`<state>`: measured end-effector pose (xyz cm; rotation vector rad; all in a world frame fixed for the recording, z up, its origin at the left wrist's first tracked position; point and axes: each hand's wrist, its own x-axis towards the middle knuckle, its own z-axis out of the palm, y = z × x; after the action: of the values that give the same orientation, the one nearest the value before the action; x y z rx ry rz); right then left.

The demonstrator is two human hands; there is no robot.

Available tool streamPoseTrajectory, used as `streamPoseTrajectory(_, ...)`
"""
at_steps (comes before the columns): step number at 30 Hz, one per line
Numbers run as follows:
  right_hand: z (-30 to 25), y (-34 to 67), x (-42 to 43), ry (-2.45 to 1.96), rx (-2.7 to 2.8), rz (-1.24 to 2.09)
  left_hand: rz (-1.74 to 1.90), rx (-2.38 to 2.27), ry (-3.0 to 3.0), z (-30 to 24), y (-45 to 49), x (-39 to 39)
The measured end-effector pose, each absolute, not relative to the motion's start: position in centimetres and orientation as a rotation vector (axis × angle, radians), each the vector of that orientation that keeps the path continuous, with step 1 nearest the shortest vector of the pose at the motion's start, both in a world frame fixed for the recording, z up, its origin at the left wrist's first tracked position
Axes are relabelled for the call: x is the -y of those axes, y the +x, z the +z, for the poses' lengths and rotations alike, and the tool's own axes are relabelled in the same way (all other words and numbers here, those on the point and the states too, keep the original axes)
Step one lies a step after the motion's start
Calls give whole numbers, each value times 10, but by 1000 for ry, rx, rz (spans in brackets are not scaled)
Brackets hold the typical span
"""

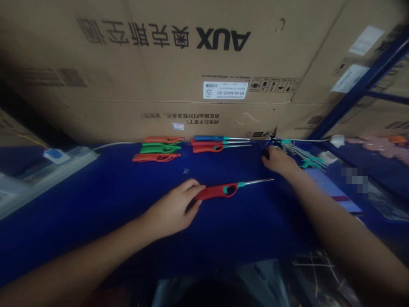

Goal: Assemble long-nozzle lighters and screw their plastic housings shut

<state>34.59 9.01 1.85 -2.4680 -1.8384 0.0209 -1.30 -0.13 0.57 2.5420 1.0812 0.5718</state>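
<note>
My left hand (179, 204) is closed on the rear end of a red long-neck lighter (215, 192), whose metal tube points right over the blue table. Farther back on the right, my right hand (276, 160) is closed, its fingertips pinched at a small dark thing too blurred to name. Right beside that hand lies a pile of metal lighter tubes with teal parts (306, 157). At the back stand two groups: a blue lighter (209, 138) with red ones (207, 149), tubes attached, and orange and green lighter handles (159, 149) without visible tubes.
A large cardboard box wall (179, 64) closes off the back. Two tiny bent metal pieces (185, 171) lie on the blue tabletop (121, 183). On the right are a white and blue box (332, 187) and a roll of tape (328, 157); a clear strip (64, 170) edges the left.
</note>
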Motion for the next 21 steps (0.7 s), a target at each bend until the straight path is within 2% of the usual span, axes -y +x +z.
streamPoseTrajectory(4, 31, 346, -86, -2409, 1746, -58, 570, -1081, 2580, 11, -16, -4)
streamPoseTrajectory(8, 51, 336, -74, -1844, 1516, -172, 577, -1100, 2567, 15, -18, -9)
streamPoseTrajectory(10, 57, 322, -68, -1556, 1478, 37, 591, -1093, 2552, 13, -18, -11)
streamPoseTrajectory(12, 61, 302, -65, -1394, 1522, 395, 612, -1068, 2546, 12, -18, -14)
streamPoseTrajectory(14, 63, 278, -65, -1288, 1618, 592, 616, -1029, 2556, 11, -18, -16)
streamPoseTrajectory(18, 60, 234, -72, -1190, 1636, 605, 573, -983, 2584, 11, -16, -16)
streamPoseTrajectory(21, 47, 216, -78, -1082, 1273, 592, 586, -988, 2584, 10, -14, -12)
